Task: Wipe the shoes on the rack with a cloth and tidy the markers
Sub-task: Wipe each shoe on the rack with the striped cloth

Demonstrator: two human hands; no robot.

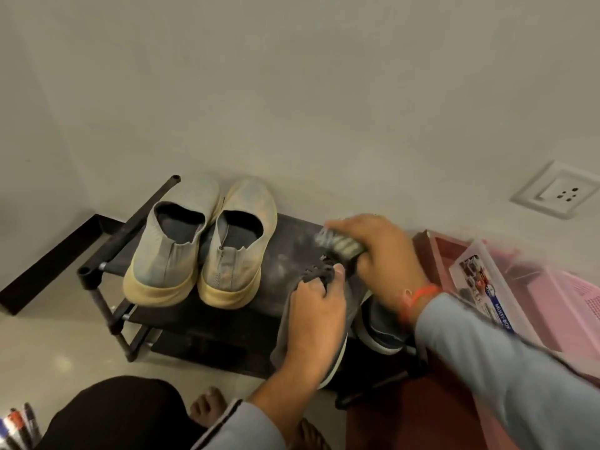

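Crouching at a low black rack (136, 222), the person grips a dark grey shoe (328, 375) by its laces with the left hand (316, 315). The right hand (376, 251) presses a bunched striped cloth (337, 243) onto its toe. Two dusty knit shoes (201, 248) with cream rubber soles sit alongside; markers (19, 427) lie bottom-left.

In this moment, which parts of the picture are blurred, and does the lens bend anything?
Head view: the right hand, its sleeve and the pink basket are smeared by motion; the pale shoes look fairly sharp; the wide lens tilts the wall socket; the light is soft and dim.
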